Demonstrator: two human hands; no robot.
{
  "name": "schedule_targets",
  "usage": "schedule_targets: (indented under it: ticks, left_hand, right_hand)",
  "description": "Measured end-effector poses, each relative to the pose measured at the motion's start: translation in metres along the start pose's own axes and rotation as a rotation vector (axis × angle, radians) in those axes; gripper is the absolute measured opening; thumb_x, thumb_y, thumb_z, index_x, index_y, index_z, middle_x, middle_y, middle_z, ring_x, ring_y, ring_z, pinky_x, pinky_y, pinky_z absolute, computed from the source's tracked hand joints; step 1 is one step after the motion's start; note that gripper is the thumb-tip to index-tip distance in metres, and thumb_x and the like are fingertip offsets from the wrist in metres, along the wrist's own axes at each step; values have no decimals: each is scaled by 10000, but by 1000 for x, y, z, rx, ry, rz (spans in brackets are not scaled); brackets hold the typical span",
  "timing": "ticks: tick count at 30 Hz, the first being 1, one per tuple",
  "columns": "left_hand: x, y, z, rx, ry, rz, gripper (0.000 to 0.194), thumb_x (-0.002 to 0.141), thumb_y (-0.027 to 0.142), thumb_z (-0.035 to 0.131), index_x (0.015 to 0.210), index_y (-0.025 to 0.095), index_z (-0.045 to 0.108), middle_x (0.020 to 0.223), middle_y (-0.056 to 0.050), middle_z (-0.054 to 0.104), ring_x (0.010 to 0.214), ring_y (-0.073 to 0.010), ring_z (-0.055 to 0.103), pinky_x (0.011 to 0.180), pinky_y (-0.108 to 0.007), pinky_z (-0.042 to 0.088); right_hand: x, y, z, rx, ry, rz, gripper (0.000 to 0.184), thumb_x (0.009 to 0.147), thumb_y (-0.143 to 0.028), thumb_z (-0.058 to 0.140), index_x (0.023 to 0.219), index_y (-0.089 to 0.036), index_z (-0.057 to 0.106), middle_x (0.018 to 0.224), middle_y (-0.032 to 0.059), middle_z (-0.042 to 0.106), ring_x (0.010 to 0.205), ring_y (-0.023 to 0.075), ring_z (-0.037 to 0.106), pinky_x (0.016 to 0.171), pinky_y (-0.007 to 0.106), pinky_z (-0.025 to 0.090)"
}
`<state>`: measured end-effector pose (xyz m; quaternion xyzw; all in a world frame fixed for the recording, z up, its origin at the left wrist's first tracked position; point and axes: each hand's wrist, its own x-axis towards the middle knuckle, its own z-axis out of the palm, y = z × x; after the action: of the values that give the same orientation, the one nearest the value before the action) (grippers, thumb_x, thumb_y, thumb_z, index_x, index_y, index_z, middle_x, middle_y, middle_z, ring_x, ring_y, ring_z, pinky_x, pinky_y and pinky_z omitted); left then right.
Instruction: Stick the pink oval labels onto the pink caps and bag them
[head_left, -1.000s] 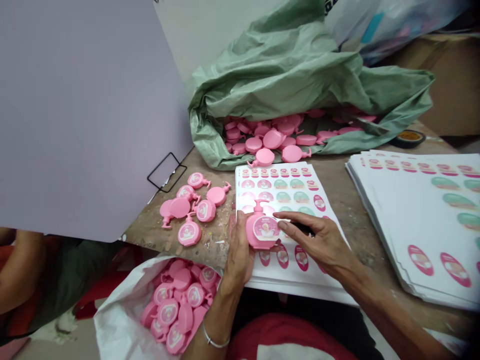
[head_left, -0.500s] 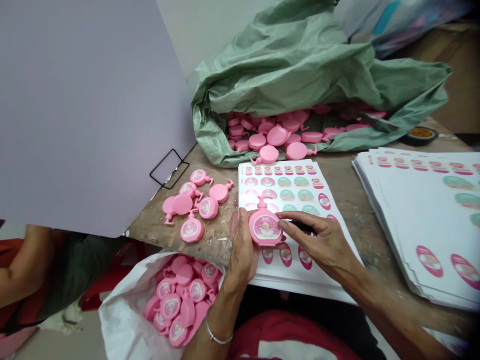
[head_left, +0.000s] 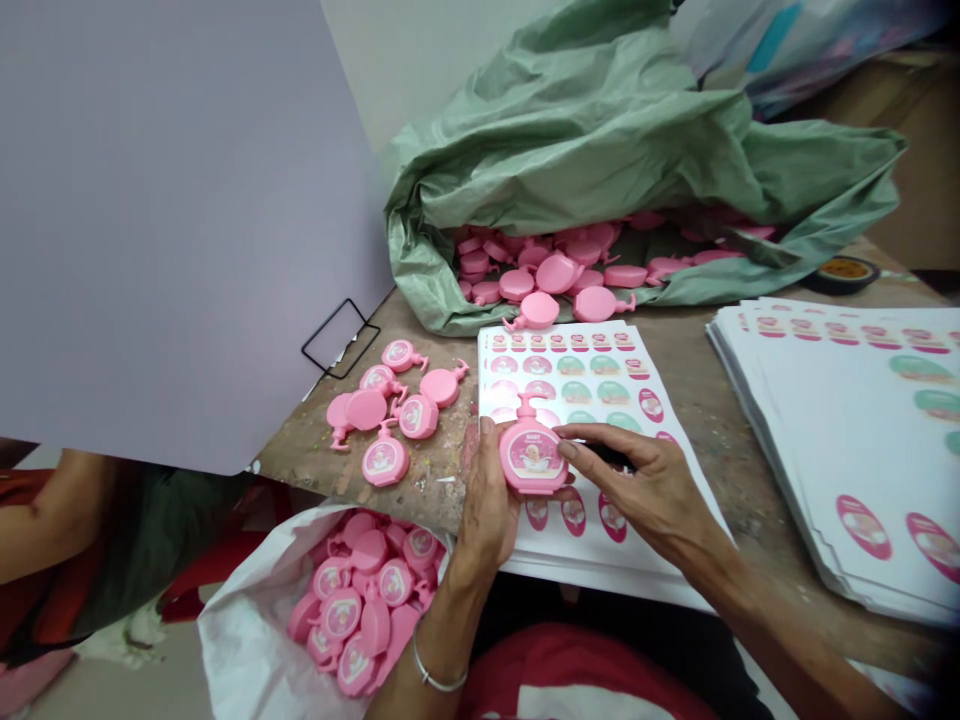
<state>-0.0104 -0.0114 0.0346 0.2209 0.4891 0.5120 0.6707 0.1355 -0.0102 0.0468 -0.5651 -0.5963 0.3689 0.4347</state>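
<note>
A pink toy pump bottle (head_left: pixel 534 462) stands upright between my hands, its round label with a bathing picture facing me. My left hand (head_left: pixel 489 505) is closed around its left side and back. At its right edge are the thumb and index finger of my right hand (head_left: pixel 637 480). A slim dark tool (head_left: pixel 611 455) shows partly under the fingers of that hand; its kind is hidden. Beneath both hands lies a sticker sheet (head_left: pixel 600 400) on a stack, with pink, green and oval labels.
Several pink bottles (head_left: pixel 416 415) lie left on the worn table (head_left: pixel 442 490). A green sack (head_left: pixel 570 160) spills plain bottles behind. Labelled bottles fill a white bag (head_left: pixel 247 590) below. More sticker sheets (head_left: pixel 817 420) and a tape roll (head_left: pixel 841 272) are right. A person's arm (head_left: pixel 52 515) shows left, below a grey panel (head_left: pixel 172 230).
Both hands and the bottle keep nearly the same pose. The whole view has shifted very slightly. At the left, the other person's arm has moved a little upward.
</note>
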Motion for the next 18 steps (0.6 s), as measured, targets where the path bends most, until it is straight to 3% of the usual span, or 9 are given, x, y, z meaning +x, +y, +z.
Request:
schedule_targets:
  ticks: [3, 18]
  left_hand:
    - [1, -1, 0, -14, -63, 44, 561, 877, 644, 449, 1109, 182, 666, 1065, -61, 695, 925, -194, 647, 756, -281, 558]
    - [0, 3, 4, -110, -82, 54, 554, 870, 615, 497, 1123, 151, 660, 997, -90, 709, 909, -213, 661, 705, -285, 567]
  right_hand:
    - [-1, -1, 0, 14, 10, 10, 269, 771, -467, 699, 889, -234, 764, 777, 30, 740, 659, 176, 664, 574, 267, 543]
    - [2, -2, 1, 3, 19, -21, 257, 784, -442, 693, 893, -216, 748, 810, 35, 743, 672, 171, 667, 588, 261, 545]
